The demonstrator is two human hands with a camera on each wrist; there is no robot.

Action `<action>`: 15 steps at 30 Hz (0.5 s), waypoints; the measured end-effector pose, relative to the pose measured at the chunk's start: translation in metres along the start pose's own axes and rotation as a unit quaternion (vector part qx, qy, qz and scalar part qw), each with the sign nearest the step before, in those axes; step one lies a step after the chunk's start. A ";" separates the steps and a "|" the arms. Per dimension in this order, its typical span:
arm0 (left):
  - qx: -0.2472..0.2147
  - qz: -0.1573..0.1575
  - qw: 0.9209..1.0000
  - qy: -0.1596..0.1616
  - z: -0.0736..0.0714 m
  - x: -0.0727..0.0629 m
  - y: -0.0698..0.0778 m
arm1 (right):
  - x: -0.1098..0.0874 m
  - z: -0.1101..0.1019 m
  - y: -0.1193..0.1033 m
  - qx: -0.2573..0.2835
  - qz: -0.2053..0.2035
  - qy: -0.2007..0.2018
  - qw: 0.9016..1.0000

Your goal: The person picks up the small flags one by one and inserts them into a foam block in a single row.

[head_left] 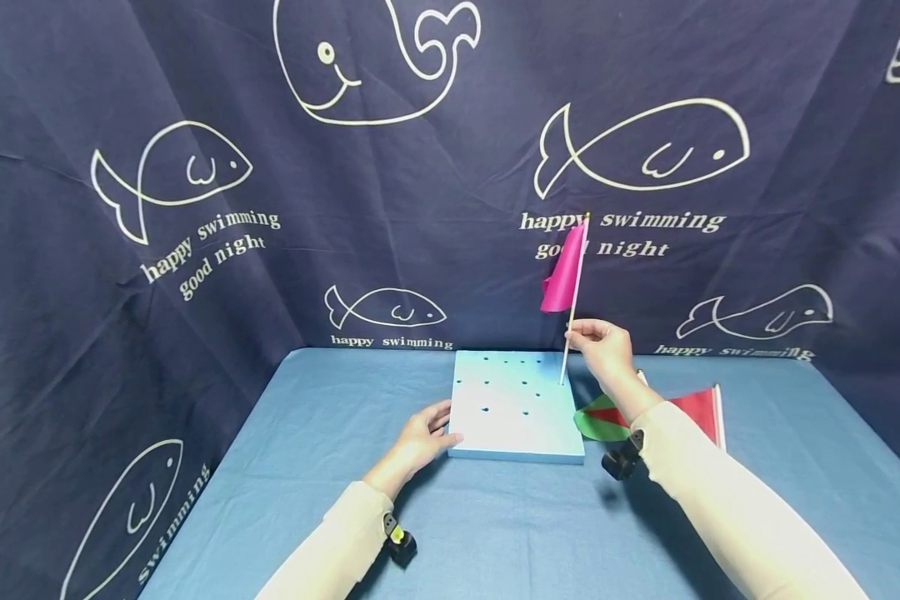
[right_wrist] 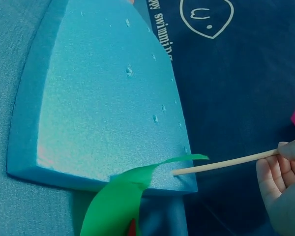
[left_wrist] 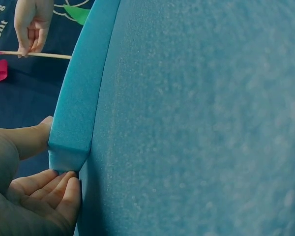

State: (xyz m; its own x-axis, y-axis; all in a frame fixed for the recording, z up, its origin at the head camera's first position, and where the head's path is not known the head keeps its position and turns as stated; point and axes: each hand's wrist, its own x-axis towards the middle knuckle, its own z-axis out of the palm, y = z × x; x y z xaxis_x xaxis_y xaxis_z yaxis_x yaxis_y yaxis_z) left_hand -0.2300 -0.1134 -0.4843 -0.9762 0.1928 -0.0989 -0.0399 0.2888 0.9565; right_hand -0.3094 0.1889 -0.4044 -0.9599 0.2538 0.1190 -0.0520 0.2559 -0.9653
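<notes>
A light blue foam board (head_left: 513, 429) with several small holes lies flat on the blue table. My left hand (head_left: 425, 437) holds its left edge, thumb on the top face and fingers against the side, as the left wrist view also shows. My right hand (head_left: 603, 346) pinches the thin wooden stick of a pink flag (head_left: 564, 271) between thumb and fingertips. The stick stands nearly upright, slightly tilted, its lower end at the board's far right corner. In the right wrist view the stick (right_wrist: 226, 162) meets the board's top face near that corner.
Right of the board lie a green flag (head_left: 598, 423) and a red flag (head_left: 699, 412), partly hidden under my right forearm. The green cloth (right_wrist: 119, 199) overlaps the board's edge in the right wrist view. A dark curtain (head_left: 390, 208) with white fish drawings hangs behind the table.
</notes>
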 end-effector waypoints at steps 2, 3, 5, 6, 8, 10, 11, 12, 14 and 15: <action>0.002 -0.001 1.000 0.000 0.000 0.000 0.000 | 0.000 0.000 0.001 0.001 0.002 -0.003 1.000; 0.003 -0.001 1.000 -0.001 0.000 0.000 0.000 | -0.001 0.001 0.002 0.000 0.002 -0.004 1.000; 0.004 0.001 1.000 -0.001 0.000 0.000 0.000 | -0.001 0.001 0.003 -0.005 0.002 -0.005 1.000; 0.004 0.002 1.000 -0.001 0.000 0.000 0.000 | -0.001 0.001 0.003 -0.007 0.002 -0.006 1.000; 0.004 0.003 1.000 -0.001 0.000 0.000 0.000 | -0.002 0.002 0.003 -0.011 0.002 -0.007 1.000; 0.002 0.003 1.000 -0.001 0.000 0.000 0.000 | -0.003 0.002 0.004 -0.016 0.003 -0.006 1.000; 0.002 0.001 1.000 -0.001 0.000 0.000 0.001 | -0.003 0.002 0.004 -0.018 0.002 -0.006 1.000; 0.004 0.000 1.000 -0.001 0.000 0.000 0.001 | -0.003 0.002 0.004 -0.017 0.003 -0.006 1.000; 0.007 -0.001 1.000 -0.001 0.000 -0.001 0.001 | -0.004 0.002 0.004 -0.015 0.002 -0.005 1.000; 0.007 -0.001 1.000 -0.001 0.000 -0.001 0.000 | -0.004 0.002 0.004 -0.013 0.002 -0.004 1.000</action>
State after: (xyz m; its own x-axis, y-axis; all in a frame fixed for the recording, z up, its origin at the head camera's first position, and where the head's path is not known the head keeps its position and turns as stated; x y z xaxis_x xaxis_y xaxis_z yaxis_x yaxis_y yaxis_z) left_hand -0.2289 -0.1134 -0.4837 -0.9758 0.1939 -0.1016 -0.0391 0.3023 0.9524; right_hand -0.3067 0.1868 -0.4096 -0.9626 0.2466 0.1126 -0.0406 0.2795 -0.9593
